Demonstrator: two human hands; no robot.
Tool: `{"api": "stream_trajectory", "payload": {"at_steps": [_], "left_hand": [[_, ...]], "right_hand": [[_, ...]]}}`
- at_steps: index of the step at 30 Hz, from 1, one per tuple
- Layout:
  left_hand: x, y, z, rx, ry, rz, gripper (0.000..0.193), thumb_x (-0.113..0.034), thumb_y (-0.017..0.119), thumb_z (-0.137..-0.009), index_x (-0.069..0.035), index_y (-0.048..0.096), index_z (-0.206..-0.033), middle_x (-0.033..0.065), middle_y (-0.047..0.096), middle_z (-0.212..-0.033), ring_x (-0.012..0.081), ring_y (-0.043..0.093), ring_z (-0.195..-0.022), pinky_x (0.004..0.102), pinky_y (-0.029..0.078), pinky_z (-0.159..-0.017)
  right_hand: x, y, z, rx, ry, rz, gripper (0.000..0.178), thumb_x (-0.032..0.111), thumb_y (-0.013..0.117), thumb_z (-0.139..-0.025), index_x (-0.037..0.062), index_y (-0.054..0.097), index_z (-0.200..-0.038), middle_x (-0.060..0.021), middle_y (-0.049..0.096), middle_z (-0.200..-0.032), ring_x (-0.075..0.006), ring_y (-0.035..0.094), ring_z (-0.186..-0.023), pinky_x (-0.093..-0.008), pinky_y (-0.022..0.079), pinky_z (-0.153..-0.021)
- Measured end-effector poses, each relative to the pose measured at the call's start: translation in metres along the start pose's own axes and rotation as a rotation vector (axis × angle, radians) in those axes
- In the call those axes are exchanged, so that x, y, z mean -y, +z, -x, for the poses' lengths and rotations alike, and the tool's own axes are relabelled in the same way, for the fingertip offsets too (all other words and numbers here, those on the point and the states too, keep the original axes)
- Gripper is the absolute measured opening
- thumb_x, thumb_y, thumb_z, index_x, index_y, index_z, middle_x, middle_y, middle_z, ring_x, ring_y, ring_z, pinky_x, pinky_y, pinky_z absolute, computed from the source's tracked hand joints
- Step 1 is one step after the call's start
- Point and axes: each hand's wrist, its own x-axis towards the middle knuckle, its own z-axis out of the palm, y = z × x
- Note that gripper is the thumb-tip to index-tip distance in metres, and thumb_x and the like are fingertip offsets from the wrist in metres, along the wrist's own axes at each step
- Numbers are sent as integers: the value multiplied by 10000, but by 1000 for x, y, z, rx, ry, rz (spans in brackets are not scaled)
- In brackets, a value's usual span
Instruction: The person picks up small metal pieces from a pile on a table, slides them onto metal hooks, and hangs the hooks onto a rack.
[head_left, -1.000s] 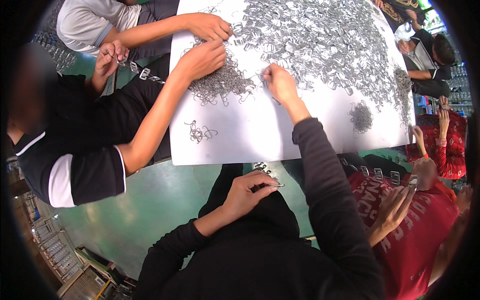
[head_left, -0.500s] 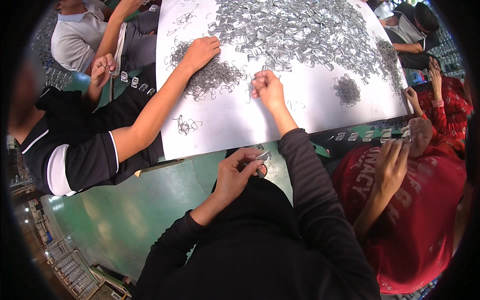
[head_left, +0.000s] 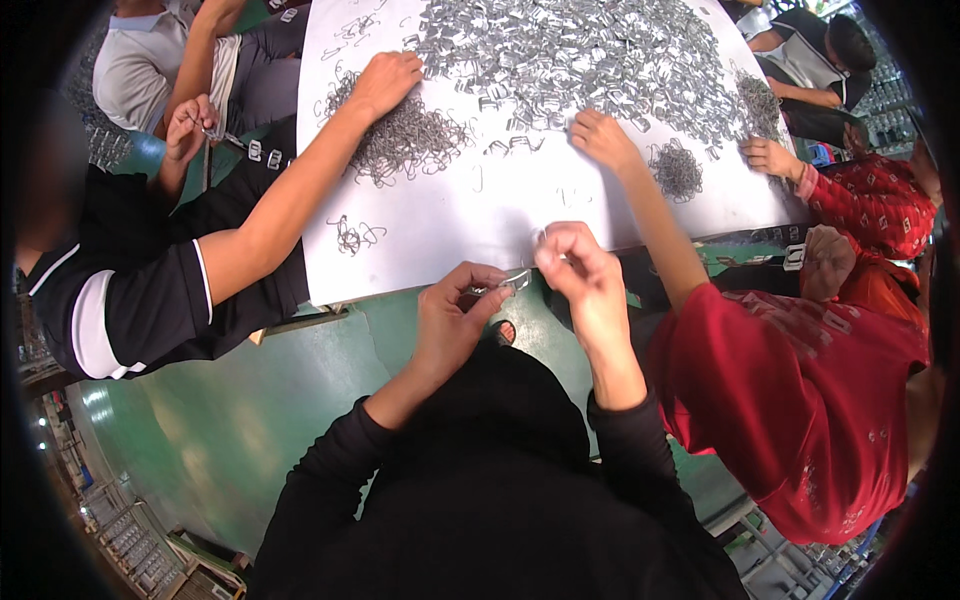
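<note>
At the near edge of the white table (head_left: 430, 235), my left hand (head_left: 447, 318) pinches a small shiny metal buckle (head_left: 516, 281) between thumb and fingers. Close to its right is my right hand (head_left: 590, 285), raised with thumb and fingertips together. Whatever those fingertips hold is too small and blurred to name. Beyond my hands, a large heap of similar metal buckles (head_left: 590, 60) covers the far part of the table. A dark pile of bent wire hooks (head_left: 410, 150) lies on the left, and a smaller hook pile (head_left: 678, 172) sits on the right.
A co-worker's hand (head_left: 385, 85) rests by the left hook pile. Another co-worker, in a red shirt (head_left: 790, 390), reaches a hand (head_left: 603, 138) across toward the buckle heap. A few loose hooks (head_left: 352, 236) lie near the left table edge. Below is green floor (head_left: 300, 430).
My right hand has drawn back from the table beside the hook pile to near my left hand. The red-shirted co-worker's arm now reaches over the table. My left hand keeps the buckle.
</note>
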Motion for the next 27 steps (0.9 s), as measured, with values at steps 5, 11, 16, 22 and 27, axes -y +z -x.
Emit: {"api": "stream_trajectory", "payload": {"at_steps": [5,11,16,22,27], "left_hand": [[-10,2,-4,2,10,57,147,-7,640,-815,12,600,-955,52,619,-927,92,569,-783,214,486,-645],[-2,15,-10,-12,185,-31,154,-30,665,-793,-14,634,-942,47,645,-901,88,585,-713,221,482,-645],[12,-6,-87,-58,542,-474,204,-4,626,-793,-19,617,-996,98,631,-948,192,598,-816,273,489,-699],[71,-26,-239,244,696,-1000,262,-34,638,-746,-14,613,-1007,126,628,-943,277,603,-822,358,485,-724],[35,-18,-260,501,234,-1089,273,-64,695,-675,-2,609,-927,136,605,-833,283,604,-822,348,478,-751]], "right_hand": [[-13,-5,18,-32,-64,124,68,61,672,-768,41,633,-821,-28,495,-931,-105,478,-814,-234,391,-645],[-24,6,21,-252,-365,331,94,56,672,-758,41,625,-838,-68,486,-955,-181,483,-878,-288,400,-720],[-21,5,30,-283,-407,402,73,5,640,-781,41,619,-842,-84,459,-976,-180,513,-826,-272,434,-674],[-31,0,27,-297,-452,434,82,4,651,-778,36,620,-846,-78,451,-978,-170,518,-797,-261,439,-632],[-37,-6,26,-341,-341,393,89,37,668,-768,41,627,-848,-80,481,-956,-206,502,-871,-294,427,-733]]}}
